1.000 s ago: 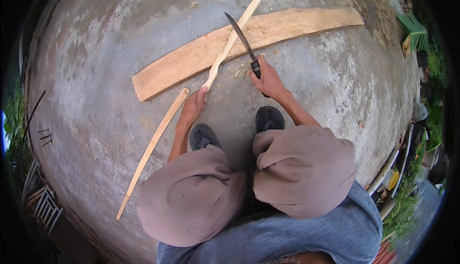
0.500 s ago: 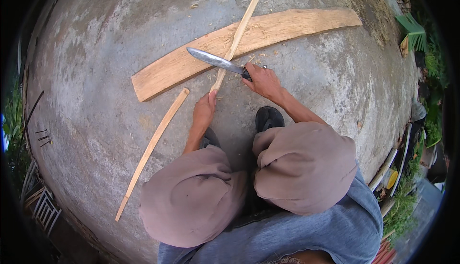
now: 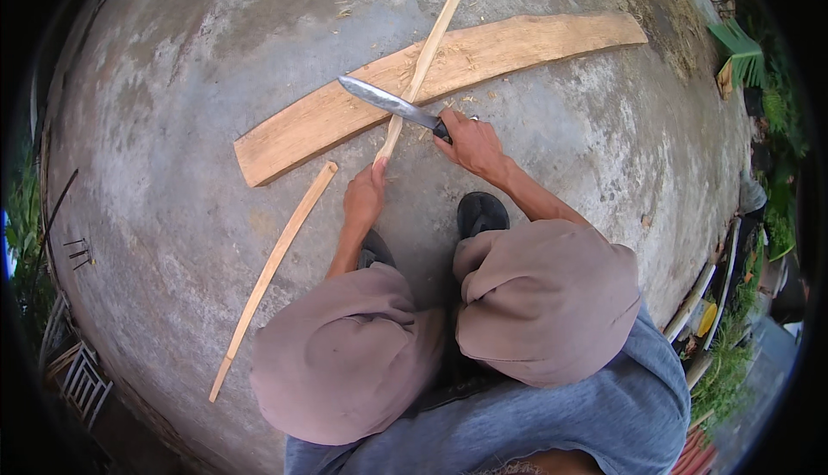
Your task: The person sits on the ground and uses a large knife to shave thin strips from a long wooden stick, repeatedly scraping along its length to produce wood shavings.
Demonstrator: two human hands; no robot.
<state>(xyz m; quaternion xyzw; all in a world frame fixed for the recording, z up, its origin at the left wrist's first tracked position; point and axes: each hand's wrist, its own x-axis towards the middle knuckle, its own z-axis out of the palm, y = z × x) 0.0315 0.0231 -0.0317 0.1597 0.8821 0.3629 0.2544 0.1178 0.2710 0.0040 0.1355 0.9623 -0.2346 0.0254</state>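
Note:
My left hand (image 3: 366, 195) grips the near end of a narrow wooden stick (image 3: 424, 59), which slants away from me across a thick wooden plank (image 3: 319, 121). In my right hand (image 3: 473, 143) is a large knife (image 3: 384, 98) with a wide steel blade and a dark handle. The blade points to the left and crosses over the stick near the plank's close edge; whether it touches the wood I cannot tell. Small shavings (image 3: 466, 102) lie on and beside the plank. My fingers are wrapped round the handle, partly hiding it.
A second wooden stick (image 3: 272, 275) lies on the concrete floor (image 3: 164, 173) to my left. My feet in dark footwear (image 3: 482, 214) are just below my hands. Green plants (image 3: 743, 59) and pale pipes (image 3: 693, 301) line the right edge; a white rack (image 3: 84, 382) is at lower left.
Hardly anything differs. The knife has shifted very slightly along the stick, and the whole view has moved a little. Both hands keep their hold.

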